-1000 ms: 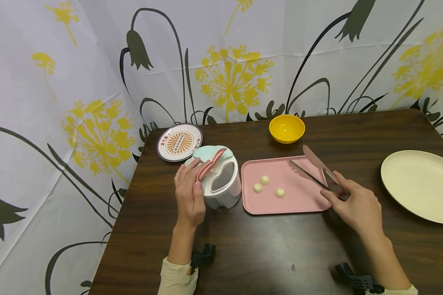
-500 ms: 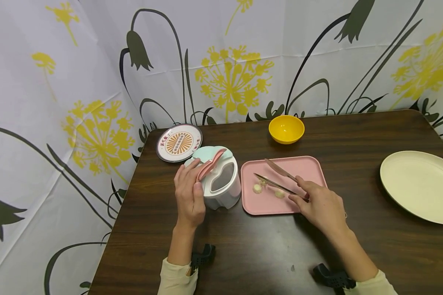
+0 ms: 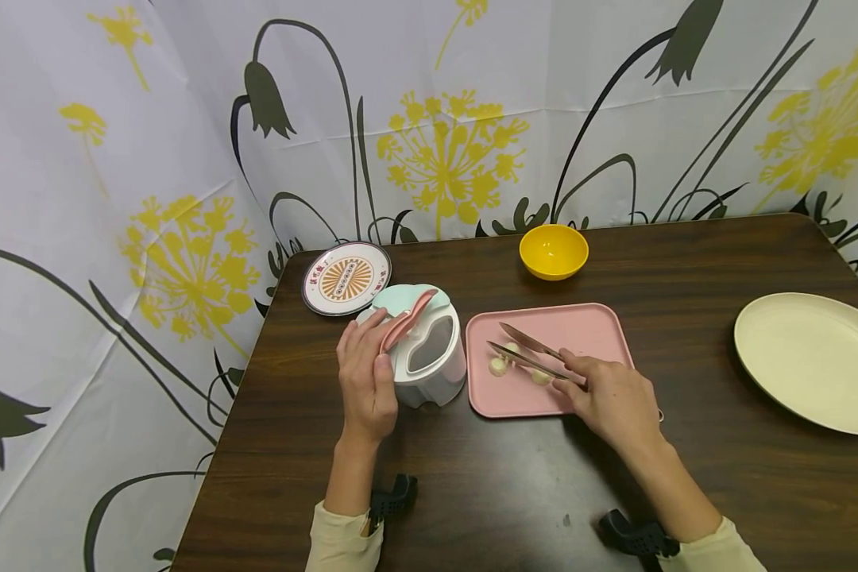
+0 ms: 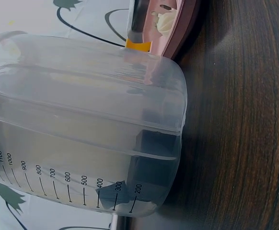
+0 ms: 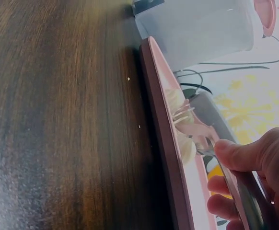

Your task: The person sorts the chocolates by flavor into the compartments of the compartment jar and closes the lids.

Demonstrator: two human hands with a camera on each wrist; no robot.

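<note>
My left hand (image 3: 365,377) holds a pink flap lid (image 3: 411,319) tipped up on a white storage canister with compartments. The canister's clear wall (image 4: 82,129) carries printed measuring marks in the left wrist view. My right hand (image 3: 611,397) grips metal tongs (image 3: 529,340), their arms spread and reaching over the pink tray (image 3: 593,327). Three small cream-coloured pleated buns lie on the tray. The far bun (image 3: 511,348) shows between the tong arms; the near arm overlaps another bun (image 3: 540,378). In the right wrist view the tong's toothed tip (image 5: 181,115) is right at the buns.
A yellow bowl (image 3: 554,253) stands behind the tray. At the back left, a round plate with a sunburst print (image 3: 329,298) lies beside the canister. A large cream oval plate (image 3: 815,361) sits at the right on the dark wooden table (image 3: 486,500).
My right hand has moved left with the tongs, from the tray's right edge to over the buns, and the arms have come closer together. My left hand stays on the flap lid.
</note>
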